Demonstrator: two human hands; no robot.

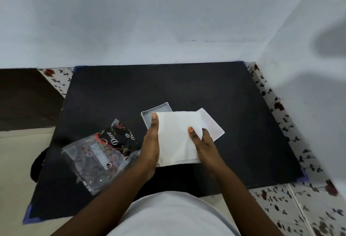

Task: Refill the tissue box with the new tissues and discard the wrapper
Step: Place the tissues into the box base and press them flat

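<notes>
tissues (176, 134) between both hands (151, 142), above tissue box (157, 112)

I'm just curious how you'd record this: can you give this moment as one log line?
both hands: left hand, right hand hold tissue stack | tissue box open behind | wrapper on mat, left

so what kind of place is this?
Probably a home room corner, not a lab: a black mat taped over a floral-patterned surface against plain painted walls, with tissues and a wrapper.
</notes>
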